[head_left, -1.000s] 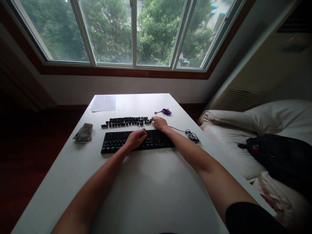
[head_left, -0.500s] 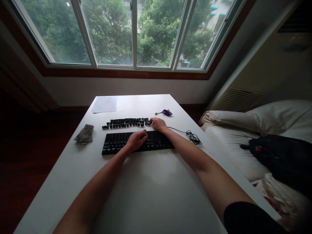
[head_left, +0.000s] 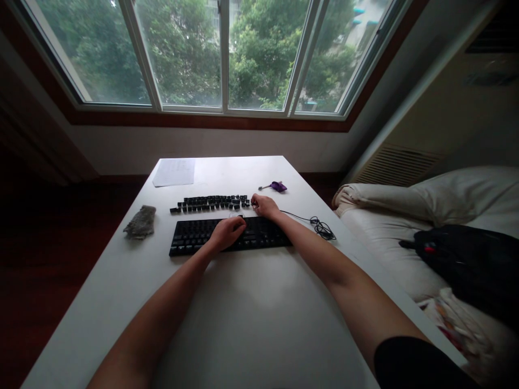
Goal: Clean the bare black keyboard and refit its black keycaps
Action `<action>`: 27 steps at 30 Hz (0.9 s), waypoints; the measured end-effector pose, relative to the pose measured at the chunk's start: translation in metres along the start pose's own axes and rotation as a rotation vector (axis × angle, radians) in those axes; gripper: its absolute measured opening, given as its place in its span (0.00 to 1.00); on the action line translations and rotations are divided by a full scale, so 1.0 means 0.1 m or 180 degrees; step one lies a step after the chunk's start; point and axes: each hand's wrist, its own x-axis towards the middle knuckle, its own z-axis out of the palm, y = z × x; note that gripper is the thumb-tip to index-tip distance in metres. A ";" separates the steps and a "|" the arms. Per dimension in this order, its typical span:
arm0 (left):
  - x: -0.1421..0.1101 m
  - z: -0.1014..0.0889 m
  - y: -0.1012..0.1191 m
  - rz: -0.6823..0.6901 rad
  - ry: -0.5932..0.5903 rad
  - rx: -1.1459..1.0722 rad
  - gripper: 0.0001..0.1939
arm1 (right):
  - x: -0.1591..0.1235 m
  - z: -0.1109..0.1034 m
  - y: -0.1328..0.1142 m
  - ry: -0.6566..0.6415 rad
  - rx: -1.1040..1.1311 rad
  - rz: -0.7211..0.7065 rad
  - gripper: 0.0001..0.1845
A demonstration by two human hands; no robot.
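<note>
A black keyboard (head_left: 190, 237) lies across the white table. Over its middle, my left hand (head_left: 227, 232) is closed, with a small dark piece and a clear, curved piece showing at its fingertips; what exactly it grips is too small to tell. Behind the keyboard, loose black keycaps (head_left: 214, 203) stand in uneven rows. At the right end of these rows my right hand (head_left: 264, 206) is closed, thumb and fingers together; whatever is between them is hidden. The right forearm passes over the keyboard's right end.
A grey cloth (head_left: 140, 222) lies left of the keyboard, and a sheet of paper (head_left: 174, 172) at the far left corner. A purple object with a thin handle (head_left: 278, 187) sits at the back right. The coiled cable (head_left: 322, 228) lies to the right. A sofa (head_left: 389, 259) borders the table.
My right hand has shifted slightly to the right, away from the end of the keycap rows. My left hand has hardly moved.
</note>
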 end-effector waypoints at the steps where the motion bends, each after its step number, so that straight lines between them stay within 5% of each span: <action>1: 0.00 0.00 0.00 -0.0005 0.0002 -0.0002 0.08 | 0.00 0.00 0.00 0.0011 0.0019 0.0000 0.12; 27: 0.00 0.00 0.00 0.0032 -0.0035 0.0030 0.08 | -0.03 -0.01 0.01 0.0012 0.0011 0.0114 0.12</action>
